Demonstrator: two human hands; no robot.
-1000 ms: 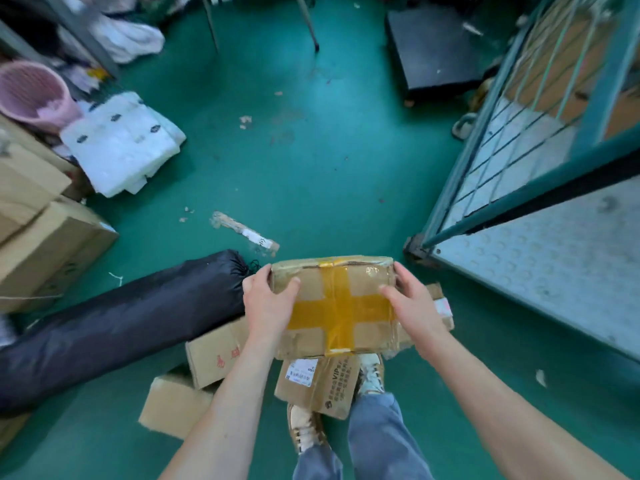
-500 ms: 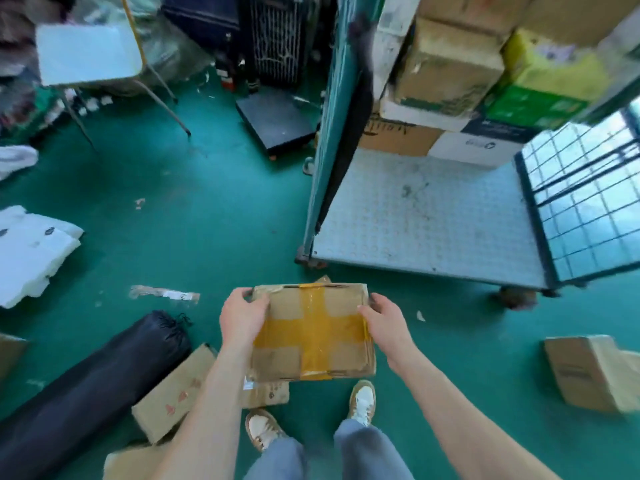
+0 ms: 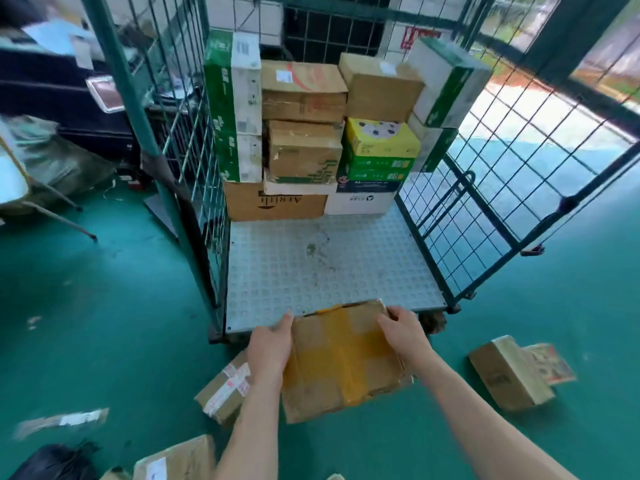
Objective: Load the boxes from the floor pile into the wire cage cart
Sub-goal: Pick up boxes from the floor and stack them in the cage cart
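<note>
Flat yellow-taped brown cardboard box | left hand, right hand each grip a side | green wire cage cart: bare deck directly above, mid-frame

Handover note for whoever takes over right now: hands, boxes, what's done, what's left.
Left hand and right hand: both grip the taped box by its sides, at the front edge of the cart deck, not yet set down.
Done: a stack of boxes at the cart's back.
Left: place the taped box, then load the floor boxes: one beside the left forearm, one at right, one at bottom left.
</note>
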